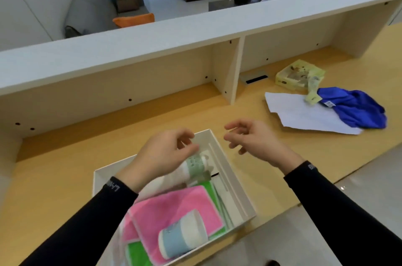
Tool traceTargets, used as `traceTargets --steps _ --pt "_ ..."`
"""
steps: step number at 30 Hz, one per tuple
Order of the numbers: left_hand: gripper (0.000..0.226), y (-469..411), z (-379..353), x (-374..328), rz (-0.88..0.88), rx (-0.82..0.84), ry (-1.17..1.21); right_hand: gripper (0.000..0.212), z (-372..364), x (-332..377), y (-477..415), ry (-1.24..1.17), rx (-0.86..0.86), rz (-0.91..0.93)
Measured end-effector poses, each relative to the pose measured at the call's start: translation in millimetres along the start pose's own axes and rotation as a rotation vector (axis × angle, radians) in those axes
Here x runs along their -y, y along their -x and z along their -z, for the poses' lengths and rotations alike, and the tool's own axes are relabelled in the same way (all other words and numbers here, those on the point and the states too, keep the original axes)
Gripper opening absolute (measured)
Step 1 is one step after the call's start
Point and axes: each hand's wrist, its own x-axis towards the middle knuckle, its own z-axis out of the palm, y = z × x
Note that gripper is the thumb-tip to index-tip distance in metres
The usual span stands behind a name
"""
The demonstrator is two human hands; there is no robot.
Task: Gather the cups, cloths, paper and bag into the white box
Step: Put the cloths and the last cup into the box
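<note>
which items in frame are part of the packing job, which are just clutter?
Job:
- white box
- green-banded cup, blue-banded cup, both lying in the box
- pink cloth and green cloth in the box
- white paper, on the desk
- blue bag, on the paper's edge

Clutter:
- yellow packet
- sofa cushions behind the counter

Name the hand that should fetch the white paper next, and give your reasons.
Right. The right hand hovers empty, nearest the white paper on the desk's right side. The left hand is over the white box, farther off.
</note>
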Motion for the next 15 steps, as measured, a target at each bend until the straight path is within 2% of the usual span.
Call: traceTargets --steps 4,10,15 --pt "0.021 -41.7 -29.9 -59.4 0.001 -0.087 0.104 0.018 74.8 -28.2 -4.0 0.009 -0.082 -0.022" --pt "0.015 -118.5 -118.0 -141.0 0.097 0.023 0.162 0.017 213.1 -102.3 -14.1 0.012 -0.199 -0.109" --pt "0.018 -164.3 -173.3 -167.1 0.241 0.054 0.214 0.017 292.9 -150.3 -31.1 0.026 -0.236 -0.196"
